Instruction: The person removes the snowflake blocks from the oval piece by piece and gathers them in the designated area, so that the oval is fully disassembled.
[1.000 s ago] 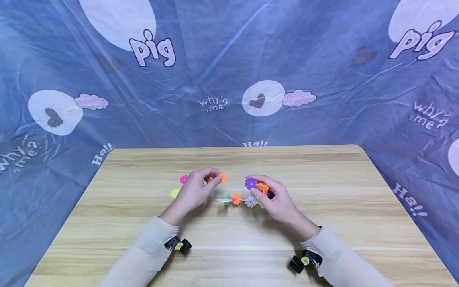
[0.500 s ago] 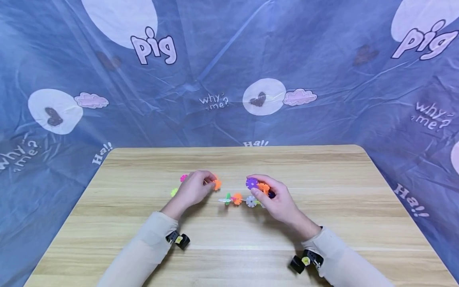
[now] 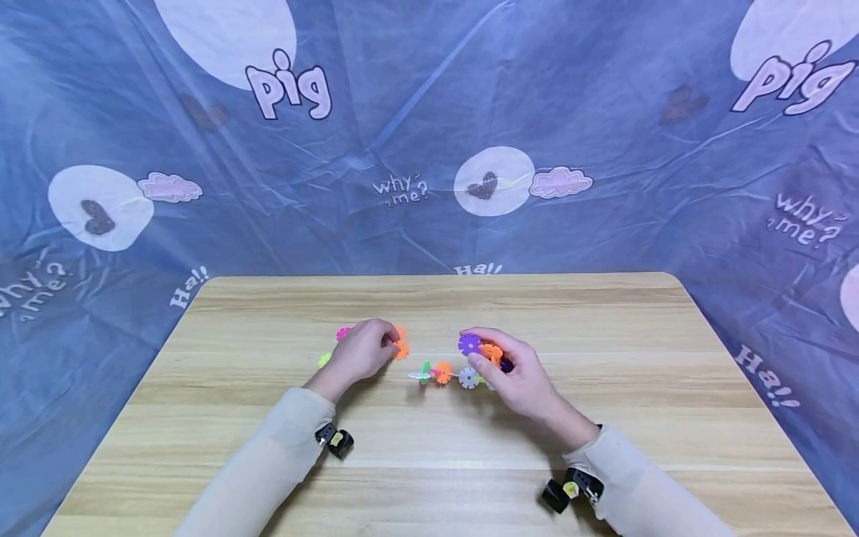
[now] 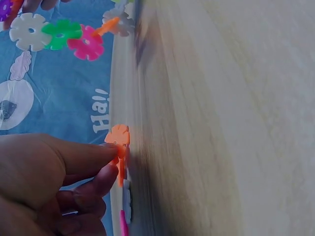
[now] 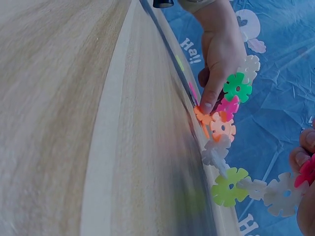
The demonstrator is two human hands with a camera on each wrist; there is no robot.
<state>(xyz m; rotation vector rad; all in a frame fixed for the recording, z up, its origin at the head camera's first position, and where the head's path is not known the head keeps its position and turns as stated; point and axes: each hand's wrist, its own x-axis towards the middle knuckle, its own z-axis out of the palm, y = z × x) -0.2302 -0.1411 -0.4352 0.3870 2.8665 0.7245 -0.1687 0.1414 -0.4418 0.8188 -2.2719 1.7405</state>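
Note:
My left hand (image 3: 361,352) pinches an orange flower-shaped plastic disc (image 3: 401,350) between thumb and finger, low over the table. Against it is a second orange disc (image 3: 400,331); whether the two are joined I cannot tell. My right hand (image 3: 522,374) holds one end of a linked chain of such discs, with a purple disc (image 3: 470,344) at its fingertips. From that hand the chain runs left through a grey disc (image 3: 468,377) and another orange disc (image 3: 443,373) to a green disc (image 5: 238,88) and a white disc (image 5: 251,69). Its held part is partly hidden by the fingers.
Beyond my left hand lie a pink disc (image 3: 344,334) and a yellow-green disc (image 3: 325,359) on the wooden table (image 3: 429,477). A white disc (image 4: 127,201) lies near the pinched one. Behind the table hangs a blue printed cloth (image 3: 376,97).
My left hand has shifted a little left and down with the orange disc, and a second orange disc now shows behind it. The right hand and its chain have stayed nearly still.

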